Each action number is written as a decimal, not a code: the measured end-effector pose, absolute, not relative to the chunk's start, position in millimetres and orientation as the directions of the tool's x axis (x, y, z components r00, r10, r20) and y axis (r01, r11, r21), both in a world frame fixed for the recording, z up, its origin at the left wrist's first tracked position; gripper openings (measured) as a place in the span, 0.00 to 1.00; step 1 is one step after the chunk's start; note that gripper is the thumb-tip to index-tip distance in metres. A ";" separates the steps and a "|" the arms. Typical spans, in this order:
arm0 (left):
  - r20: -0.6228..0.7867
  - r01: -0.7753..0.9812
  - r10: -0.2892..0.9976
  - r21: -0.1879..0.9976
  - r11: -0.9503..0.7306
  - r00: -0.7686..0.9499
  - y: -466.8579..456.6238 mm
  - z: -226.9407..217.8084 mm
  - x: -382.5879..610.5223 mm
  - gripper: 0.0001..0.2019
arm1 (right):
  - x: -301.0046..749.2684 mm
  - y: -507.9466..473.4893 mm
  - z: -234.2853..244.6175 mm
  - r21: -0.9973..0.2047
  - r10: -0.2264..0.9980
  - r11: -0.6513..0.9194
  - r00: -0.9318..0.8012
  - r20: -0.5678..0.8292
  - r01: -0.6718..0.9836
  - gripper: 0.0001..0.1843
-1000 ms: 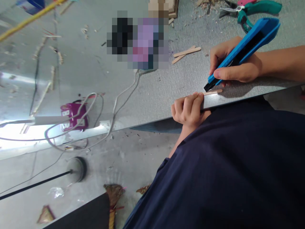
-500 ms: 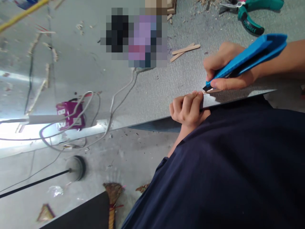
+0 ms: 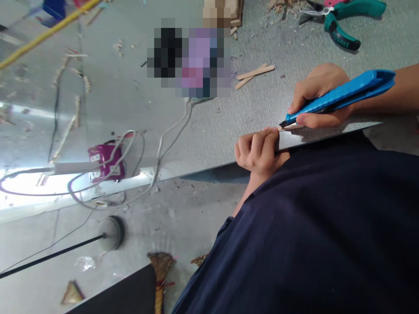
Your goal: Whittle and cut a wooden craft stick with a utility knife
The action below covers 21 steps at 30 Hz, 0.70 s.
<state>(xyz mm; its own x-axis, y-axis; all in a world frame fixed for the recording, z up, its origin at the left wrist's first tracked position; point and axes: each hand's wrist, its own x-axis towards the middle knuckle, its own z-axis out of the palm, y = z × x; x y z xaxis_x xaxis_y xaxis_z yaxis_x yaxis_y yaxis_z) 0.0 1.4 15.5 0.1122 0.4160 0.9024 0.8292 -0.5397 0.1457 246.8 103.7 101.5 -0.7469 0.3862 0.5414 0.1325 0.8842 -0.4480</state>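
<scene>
Craft stick (image 3: 292, 127) pinned at the near table edge, knife tip on it

Closest to the camera, a dark blue shirt (image 3: 310, 226) fills the lower right; just past it the left hand (image 3: 258, 150) is curled up at the edge of the grey table (image 3: 212, 131), its fingertips pressing down on the left end of the craft stick, which lies flat along that edge. The dark tip of a blue utility knife (image 3: 343, 93) meets the stick just beside those fingertips, and the right hand (image 3: 319, 98) grips the knife's body with fingers wrapped over it and the thumb beneath. Farther back on the table lie two loose sticks (image 3: 255, 74), overlapping, and at the far edge green-handled pliers (image 3: 340, 22) among wood shavings
</scene>
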 end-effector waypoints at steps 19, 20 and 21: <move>0.893 0.864 0.436 0.130 -0.487 0.111 0.3 17.2 4.6 0.14 | 253.3 96.8 111.7 -0.453 0.391 0.885 -0.705 0.591 0.111 0.25; 0.892 0.865 0.440 0.132 -0.484 0.109 -0.1 17.4 4.8 0.14 | 254.9 94.3 115.2 -0.490 0.428 0.863 -0.696 0.576 0.124 0.25; 0.890 0.869 0.443 0.131 -0.478 0.110 -0.3 17.7 5.0 0.14 | 256.4 92.2 118.3 -0.556 0.516 0.815 -0.644 0.564 0.166 0.24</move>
